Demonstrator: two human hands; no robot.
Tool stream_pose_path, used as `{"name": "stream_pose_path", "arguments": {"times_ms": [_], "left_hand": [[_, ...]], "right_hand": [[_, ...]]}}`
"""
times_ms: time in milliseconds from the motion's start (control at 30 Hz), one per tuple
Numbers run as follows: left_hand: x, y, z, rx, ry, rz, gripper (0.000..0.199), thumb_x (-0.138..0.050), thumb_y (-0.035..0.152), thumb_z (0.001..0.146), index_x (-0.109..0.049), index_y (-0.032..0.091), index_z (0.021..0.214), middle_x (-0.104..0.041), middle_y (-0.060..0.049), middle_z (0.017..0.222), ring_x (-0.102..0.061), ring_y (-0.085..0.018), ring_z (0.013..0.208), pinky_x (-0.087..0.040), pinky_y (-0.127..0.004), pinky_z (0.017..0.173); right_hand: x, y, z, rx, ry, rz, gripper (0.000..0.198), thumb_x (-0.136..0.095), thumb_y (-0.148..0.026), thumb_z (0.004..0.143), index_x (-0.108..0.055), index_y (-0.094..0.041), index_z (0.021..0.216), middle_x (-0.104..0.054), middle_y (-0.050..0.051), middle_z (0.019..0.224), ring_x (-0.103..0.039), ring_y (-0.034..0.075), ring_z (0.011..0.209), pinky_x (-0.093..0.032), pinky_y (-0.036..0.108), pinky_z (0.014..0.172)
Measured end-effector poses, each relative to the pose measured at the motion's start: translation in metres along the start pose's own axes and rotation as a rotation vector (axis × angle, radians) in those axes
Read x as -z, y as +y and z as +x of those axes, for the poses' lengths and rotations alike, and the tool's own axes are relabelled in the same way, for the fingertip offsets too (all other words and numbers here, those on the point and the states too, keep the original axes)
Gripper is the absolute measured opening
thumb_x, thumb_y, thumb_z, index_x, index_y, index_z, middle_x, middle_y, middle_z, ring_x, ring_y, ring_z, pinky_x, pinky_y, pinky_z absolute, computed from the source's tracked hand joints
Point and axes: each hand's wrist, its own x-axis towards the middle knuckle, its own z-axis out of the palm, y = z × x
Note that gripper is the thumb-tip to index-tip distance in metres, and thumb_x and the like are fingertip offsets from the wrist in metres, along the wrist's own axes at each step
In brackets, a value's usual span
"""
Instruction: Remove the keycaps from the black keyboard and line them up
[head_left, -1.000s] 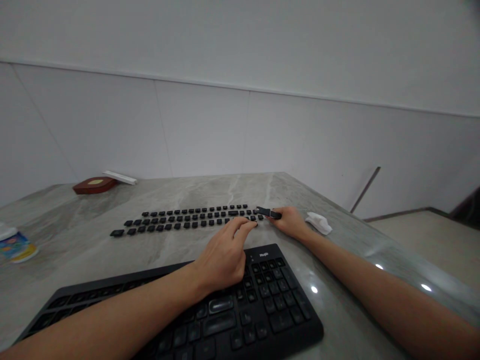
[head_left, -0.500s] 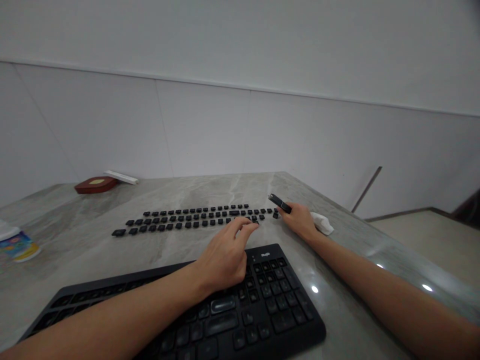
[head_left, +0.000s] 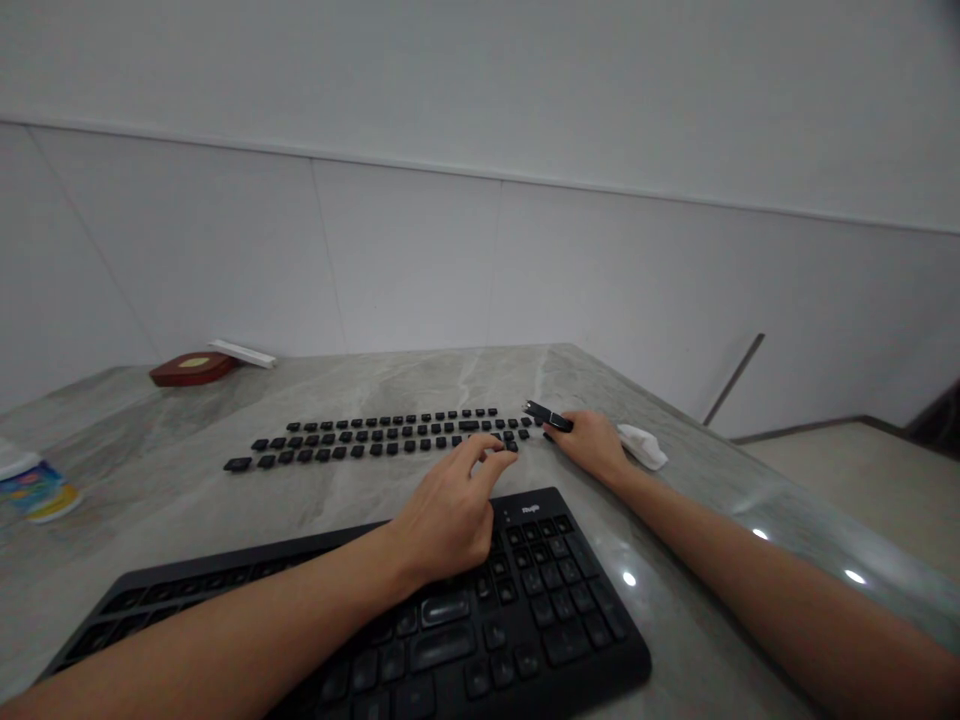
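Note:
A black keyboard (head_left: pixel 566 640) lies in front of me, with many keycaps gone from its upper part. My left hand (head_left: pixel 457 510) rests over it, thumb and index finger bent together around a small black keycap (head_left: pixel 512 447) at the right end of the nearest row. Loose black keycaps (head_left: pixel 375 436) stand in several rows behind the keyboard. In my right hand (head_left: pixel 592 440) is a slim black tool (head_left: pixel 549 416) with a metallic tip pointing left, just above the rightmost keycaps. Its exact kind is unclear.
A crumpled white tissue (head_left: pixel 643 446) lies beside my right wrist. A dark red box (head_left: pixel 192 370) and a white strip (head_left: pixel 243 353) sit at the back left. A colourful tub (head_left: pixel 37 487) stands at the left edge of the grey marbled table (head_left: pixel 169 500).
My right hand has shifted slightly left and down with the black tool, whose tip is now closer to the keycap rows. My left hand stays in place.

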Motion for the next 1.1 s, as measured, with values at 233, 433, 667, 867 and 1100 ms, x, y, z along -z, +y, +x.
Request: {"name": "stream_pose_path", "arguments": {"times_ms": [233,433,667,867,1100], "left_hand": [[0.0006,0.0005,0.0,0.016,-0.02,-0.006,0.065,-0.045,-0.003,0.068,-0.044,0.013,0.13,-0.041,-0.018,0.135,-0.051,-0.028,0.119,-0.051,-0.047,0.099],[0.0011,0.0008,-0.0001,0.017,-0.018,-0.005,0.064,-0.045,-0.004,0.068,-0.044,0.013,0.129,-0.04,-0.018,0.135,-0.055,-0.027,0.114,-0.053,-0.046,0.096],[0.0005,0.0004,0.0,0.017,-0.03,0.001,0.063,-0.045,-0.003,0.069,-0.044,0.014,0.13,-0.04,-0.018,0.136,-0.053,-0.028,0.117,-0.052,-0.047,0.096],[0.0004,0.0001,0.0004,0.012,-0.034,-0.008,0.062,-0.045,-0.003,0.069,-0.045,0.014,0.129,-0.041,-0.017,0.135,-0.054,-0.028,0.115,-0.053,-0.047,0.096],[-0.0004,0.0,0.0021,0.014,-0.031,-0.017,0.061,-0.045,-0.002,0.07,-0.046,0.014,0.129,-0.043,-0.018,0.133,-0.056,-0.028,0.113,-0.053,-0.047,0.095]], "right_hand": [[-0.0004,-0.0015,0.0005,0.02,0.014,0.053,0.02,-0.059,-0.034,0.084,-0.074,-0.02,0.084,-0.073,0.01,0.079,-0.067,0.025,0.076,-0.037,0.028,0.06],[-0.0012,0.0016,0.0015,0.052,-0.004,0.166,0.019,-0.057,-0.031,0.084,-0.072,-0.02,0.079,-0.071,0.005,0.07,-0.065,0.021,0.07,-0.038,0.026,0.06],[-0.0035,0.0047,0.0029,0.097,-0.035,0.252,0.019,-0.059,-0.03,0.08,-0.072,-0.019,0.073,-0.07,0.003,0.066,-0.064,0.02,0.067,-0.038,0.025,0.06],[-0.0046,0.0026,0.004,0.1,-0.063,0.295,0.021,-0.059,-0.033,0.081,-0.073,-0.019,0.072,-0.068,0.002,0.062,-0.063,0.019,0.064,-0.037,0.025,0.058],[-0.0062,-0.0005,0.0063,0.073,-0.059,0.321,0.022,-0.06,-0.033,0.08,-0.073,-0.019,0.068,-0.068,0.002,0.06,-0.064,0.019,0.064,-0.037,0.025,0.057]]}}
